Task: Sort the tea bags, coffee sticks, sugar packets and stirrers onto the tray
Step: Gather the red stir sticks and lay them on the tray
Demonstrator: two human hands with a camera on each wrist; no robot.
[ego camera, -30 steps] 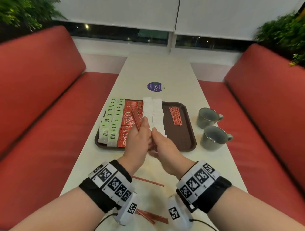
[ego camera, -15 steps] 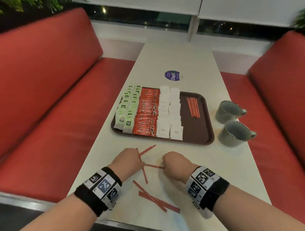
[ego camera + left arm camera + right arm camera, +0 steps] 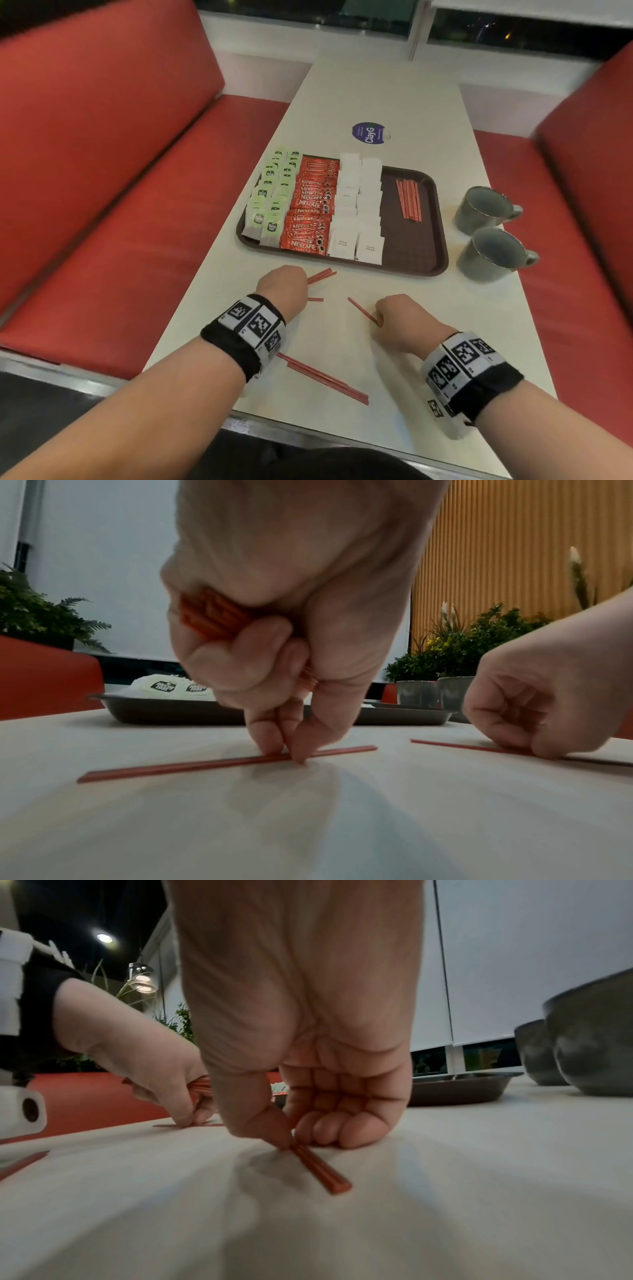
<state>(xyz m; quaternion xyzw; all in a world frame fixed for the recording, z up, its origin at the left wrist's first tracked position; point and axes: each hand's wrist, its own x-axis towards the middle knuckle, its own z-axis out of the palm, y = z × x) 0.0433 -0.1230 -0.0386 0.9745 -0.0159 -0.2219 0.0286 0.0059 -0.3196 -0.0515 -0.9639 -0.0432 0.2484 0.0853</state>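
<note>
The brown tray (image 3: pixel 414 246) holds rows of green tea bags (image 3: pixel 274 192), red coffee sticks (image 3: pixel 310 205), white sugar packets (image 3: pixel 359 205) and a bundle of red stirrers (image 3: pixel 408 199). My left hand (image 3: pixel 284 286) grips a bunch of stirrers (image 3: pixel 212 615) in its palm. Its thumb and forefinger pinch another stirrer (image 3: pixel 205 764) lying on the table. My right hand (image 3: pixel 399 320) pinches one stirrer (image 3: pixel 361 310) on the table, also shown in the right wrist view as the stirrer (image 3: pixel 322 1169). More loose stirrers (image 3: pixel 322 378) lie near my left wrist.
Two grey mugs (image 3: pixel 483 209) (image 3: pixel 493 255) stand right of the tray. A round blue sticker (image 3: pixel 369 133) sits beyond it on the white table (image 3: pixel 376 89). Red bench seats (image 3: pixel 102 205) flank the table on both sides.
Both hands came down from in front of the tray to the table near me and moved apart. Each now pinches a loose stirrer on the tabletop.
</note>
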